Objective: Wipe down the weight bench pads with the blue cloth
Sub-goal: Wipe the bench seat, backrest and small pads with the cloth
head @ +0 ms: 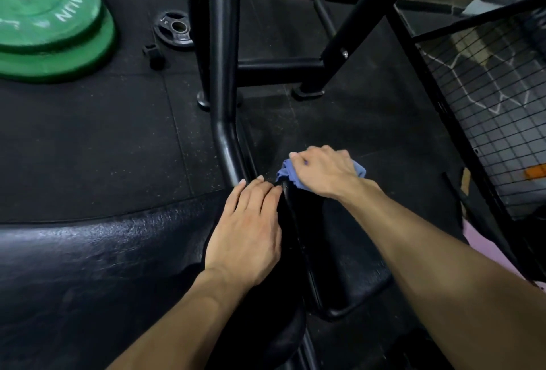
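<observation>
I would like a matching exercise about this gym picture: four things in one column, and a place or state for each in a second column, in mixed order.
Things:
1. blue cloth
2. left hand
3. stacked green weight plates
4. small black weight plate

Places or states:
A. lies on the floor next to the upright black frame post
B. rests flat on the black bench pad
C. far left on the floor
D. bunched under the right hand

Pairs: 1-D, 2-B, 3-C, 4-A
</observation>
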### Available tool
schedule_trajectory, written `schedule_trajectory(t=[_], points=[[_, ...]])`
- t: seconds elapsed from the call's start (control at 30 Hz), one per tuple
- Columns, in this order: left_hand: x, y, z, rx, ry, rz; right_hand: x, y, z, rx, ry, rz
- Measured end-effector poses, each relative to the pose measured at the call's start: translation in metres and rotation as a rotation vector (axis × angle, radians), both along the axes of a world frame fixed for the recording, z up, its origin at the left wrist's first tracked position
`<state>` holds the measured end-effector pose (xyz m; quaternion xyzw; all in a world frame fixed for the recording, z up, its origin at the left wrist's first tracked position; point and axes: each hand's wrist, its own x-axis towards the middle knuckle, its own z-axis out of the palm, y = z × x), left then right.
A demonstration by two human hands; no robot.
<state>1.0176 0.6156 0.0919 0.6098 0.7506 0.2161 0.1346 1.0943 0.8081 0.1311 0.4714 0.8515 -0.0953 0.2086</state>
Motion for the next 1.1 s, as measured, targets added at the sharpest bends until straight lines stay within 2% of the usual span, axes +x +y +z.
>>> schedule_trajectory(t=[0.27,0.47,0.53,0.67,0.77,0.87,0.97,1.03,1.1], points=[[-0.002,-0.004,-0.001,0.142,-0.186,0.099,0.000,-0.050,0.003,-0.007,0.102,0.162],[-0.019,-0.016,0.014,0.099,-0.377,0.163,0.005,-0.081,0.005,0.079,0.140,0.258],[-0.034,-0.036,0.019,0.100,-0.337,0.185,0.002,-0.086,0.003,0.100,0.176,0.203],[-0.066,-0.101,0.023,0.041,-0.164,0.203,-0.009,-0.092,0.008,0.083,0.357,-0.039],[-0.079,-0.149,0.031,-0.099,-0.029,0.223,-0.006,-0.132,0.020,0.175,0.408,-0.047],[-0.080,-0.184,0.030,-0.246,0.085,0.230,-0.004,-0.194,0.029,0.166,0.560,-0.080],[-0.079,-0.199,0.023,-0.313,0.134,0.208,-0.005,-0.235,0.005,0.062,0.486,-0.049],[-0.079,-0.201,0.021,-0.333,0.168,0.169,-0.008,-0.244,-0.011,0.089,0.396,-0.052],[-0.080,-0.201,0.022,-0.355,0.175,0.145,-0.019,-0.242,-0.017,0.155,0.347,-0.140]])
